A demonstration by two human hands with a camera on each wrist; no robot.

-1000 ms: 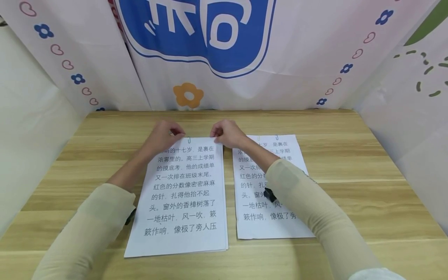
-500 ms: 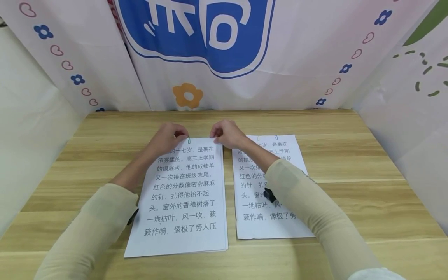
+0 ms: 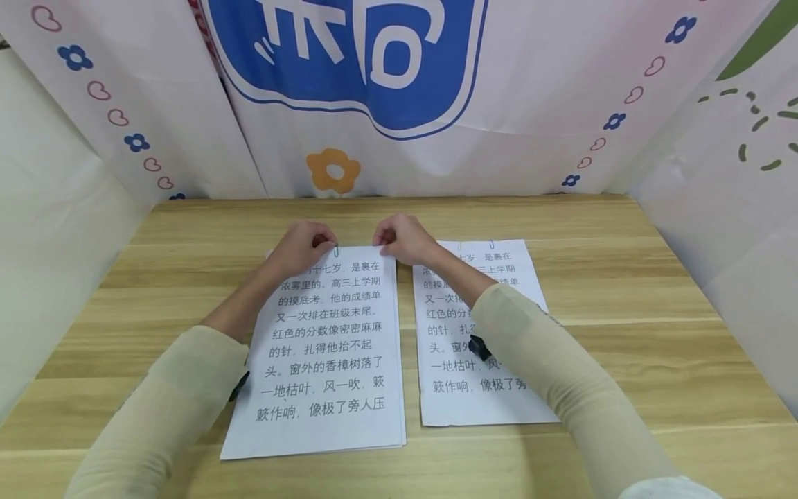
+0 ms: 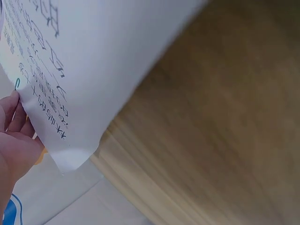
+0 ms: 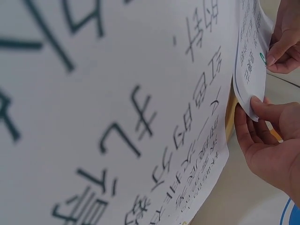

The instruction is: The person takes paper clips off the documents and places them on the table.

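Observation:
A stack of printed sheets (image 3: 330, 360) lies on the left, a green paper clip (image 3: 337, 251) at its top edge. My left hand (image 3: 302, 246) pinches at that paper clip with thumb and fingertips; in the left wrist view the clip (image 4: 18, 84) sits right by my thumb. With my right hand (image 3: 405, 238) I pinch the top right corner of the same stack, thumb in front and fingers behind, as the right wrist view shows my right hand (image 5: 274, 136). The sheet's top left corner is partly behind my left hand in the head view.
A second set of printed sheets (image 3: 492, 409) lies to the right, partly under my right forearm. At its top edge are a dark paper clip (image 3: 491, 245) and a pale yellowish one. The wooden table (image 3: 654, 312) ends at a printed cloth backdrop (image 3: 530, 152).
My left hand has slid right along the stack's top edge up to the paper clip. My right hand stays at the corner.

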